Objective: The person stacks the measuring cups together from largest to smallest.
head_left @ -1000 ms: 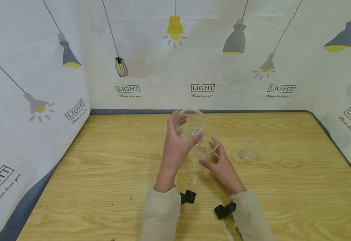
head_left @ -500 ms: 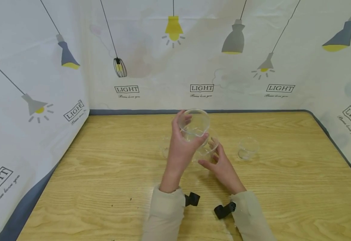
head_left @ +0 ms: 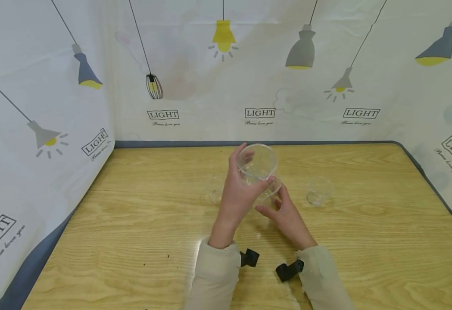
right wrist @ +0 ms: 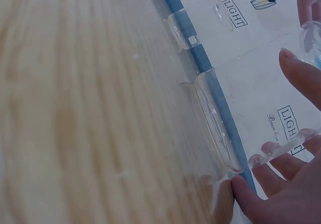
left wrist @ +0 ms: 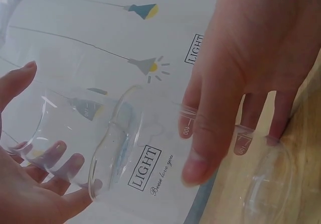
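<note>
A clear beaker (head_left: 257,162) with a pouring lip is gripped by my left hand (head_left: 238,198), tilted with its lip toward the lower right. White volume marks show on its wall in the left wrist view. Just below it, my right hand (head_left: 288,217) grips a second clear beaker (head_left: 273,189) low over the table, thumb and fingers around its wall. The upper beaker partly hides the lower one in the head view. Whether the two beakers touch, or whether liquid is in them, I cannot tell.
One more clear beaker (head_left: 320,189) stands on the wood-grain table (head_left: 132,224) to the right. Another clear vessel (head_left: 213,189) stands left of my left hand, partly covered by it. A lamp-print backdrop (head_left: 194,69) rises behind the table's far edge.
My left hand has moved to the right with its beaker, bringing it over the lower one. The left-side vessel has come into view. My right hand has stayed almost still.
</note>
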### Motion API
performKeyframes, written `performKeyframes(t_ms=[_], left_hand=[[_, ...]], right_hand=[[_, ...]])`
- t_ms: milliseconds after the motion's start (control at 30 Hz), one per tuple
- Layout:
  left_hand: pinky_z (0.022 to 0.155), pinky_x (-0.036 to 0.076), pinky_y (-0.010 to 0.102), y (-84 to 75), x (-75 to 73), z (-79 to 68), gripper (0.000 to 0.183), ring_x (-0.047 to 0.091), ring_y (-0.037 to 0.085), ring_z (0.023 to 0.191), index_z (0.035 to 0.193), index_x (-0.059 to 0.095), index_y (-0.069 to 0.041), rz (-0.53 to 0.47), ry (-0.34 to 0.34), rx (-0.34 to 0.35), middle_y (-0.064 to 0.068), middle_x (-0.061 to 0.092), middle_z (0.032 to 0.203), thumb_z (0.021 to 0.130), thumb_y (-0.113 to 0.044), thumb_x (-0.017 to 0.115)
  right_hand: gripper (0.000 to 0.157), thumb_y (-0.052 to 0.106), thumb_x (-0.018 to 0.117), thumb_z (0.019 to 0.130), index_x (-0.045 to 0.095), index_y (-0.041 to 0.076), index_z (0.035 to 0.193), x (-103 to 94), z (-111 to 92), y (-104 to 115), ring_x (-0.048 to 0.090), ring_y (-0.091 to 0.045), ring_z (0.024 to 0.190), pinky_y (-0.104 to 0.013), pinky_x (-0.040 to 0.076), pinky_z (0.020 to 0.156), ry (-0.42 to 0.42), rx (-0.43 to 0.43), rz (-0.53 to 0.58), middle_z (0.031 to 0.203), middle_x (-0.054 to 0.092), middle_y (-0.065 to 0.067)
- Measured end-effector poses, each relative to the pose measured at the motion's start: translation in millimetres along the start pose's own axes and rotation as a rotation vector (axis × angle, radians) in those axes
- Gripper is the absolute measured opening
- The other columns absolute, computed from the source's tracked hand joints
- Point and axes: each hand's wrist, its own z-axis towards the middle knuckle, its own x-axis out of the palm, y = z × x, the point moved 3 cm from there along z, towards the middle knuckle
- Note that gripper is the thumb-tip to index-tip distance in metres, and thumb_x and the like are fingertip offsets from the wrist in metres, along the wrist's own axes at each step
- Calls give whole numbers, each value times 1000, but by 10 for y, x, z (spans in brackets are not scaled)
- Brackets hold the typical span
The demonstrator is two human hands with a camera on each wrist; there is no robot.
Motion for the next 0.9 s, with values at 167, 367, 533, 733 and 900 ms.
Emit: performKeyframes(t_ms=[167, 367, 533, 733, 900], left_hand=[[93, 36, 43, -41, 0, -26, 82, 36, 21, 122, 137, 23, -18, 9, 17, -1, 4, 42, 130, 72, -15, 74], [91, 36, 40, 214, 20, 40, 84, 37, 16, 122, 136, 23, -26, 41, 32, 9, -5, 43, 130, 71, -31, 75], [90, 37, 46, 274, 28, 55, 87, 36, 7, 121, 137, 20, -34, 87, 55, 10, -12, 42, 129, 69, -40, 74], [87, 39, 46, 296, 45, 48, 86, 36, 6, 120, 136, 21, -35, 109, 80, 10, -14, 40, 129, 69, -41, 74], [85, 41, 44, 313, 53, 50, 85, 38, 10, 118, 135, 24, -32, 131, 80, 23, -14, 41, 128, 68, -42, 74]], right_hand=[[88, 46, 64, 77, 5, 36, 141, 8, -40, 68, 19, -38, 129, -54, 26, 98, 2, -2, -1, 148, 8, -3], [88, 54, 64, 73, 5, 42, 139, 7, 33, -83, 20, -37, 129, -53, 26, 98, -5, -18, -12, 148, 8, 1], [87, 56, 63, 72, 6, 45, 137, 8, 54, -110, 22, -35, 128, -53, 26, 98, -18, -42, -23, 147, 9, 3], [88, 56, 63, 72, 6, 44, 138, 12, 54, -99, 23, -35, 128, -53, 24, 99, -20, -69, -31, 147, 10, 4], [88, 56, 63, 72, 6, 44, 138, 14, 67, -108, 23, -36, 128, -53, 25, 98, -21, -65, -38, 147, 9, 4]])
